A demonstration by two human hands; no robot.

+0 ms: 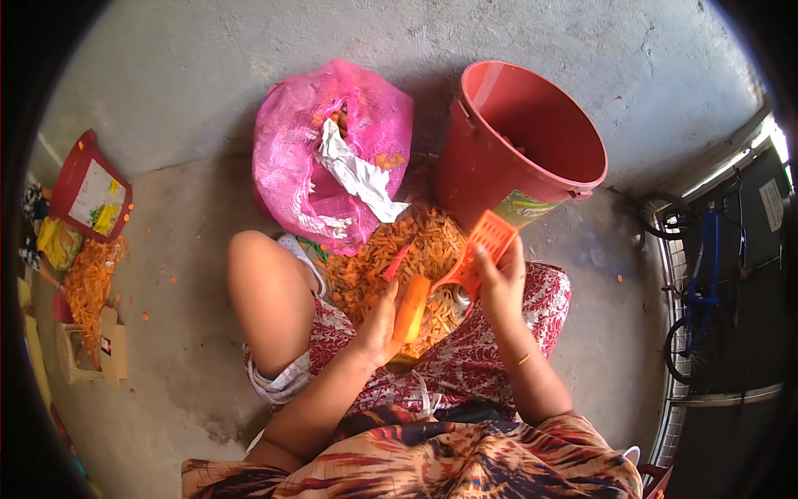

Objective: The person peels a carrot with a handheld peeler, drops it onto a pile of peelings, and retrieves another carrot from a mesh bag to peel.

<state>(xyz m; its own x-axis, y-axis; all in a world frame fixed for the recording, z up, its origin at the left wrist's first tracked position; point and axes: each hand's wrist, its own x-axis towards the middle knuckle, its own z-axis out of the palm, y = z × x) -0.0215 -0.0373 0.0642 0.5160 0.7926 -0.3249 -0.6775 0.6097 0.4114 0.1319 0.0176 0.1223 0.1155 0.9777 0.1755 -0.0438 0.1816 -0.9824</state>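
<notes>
In my left hand [380,326] is a peeled orange carrot [411,308], held upright with the fingers wrapped around its side. My right hand [503,287] grips an orange plastic peeler [492,236] with a slotted end that sticks up past the thumb. The peeler's lower part is close beside the carrot. Beneath both hands, between my bent legs, lies a heap of carrot peelings [374,270]. A small red strip-like object [397,262] rests on top of the heap, near my left fingertips.
Behind the heap stand a pink mesh sack [283,141] with white material on it and a red bucket [453,166]. At far left, a person's arm shows near a tilted red container [125,195], more peelings [91,274] and a cardboard box [114,341]. A blue bicycle [706,274] is at right.
</notes>
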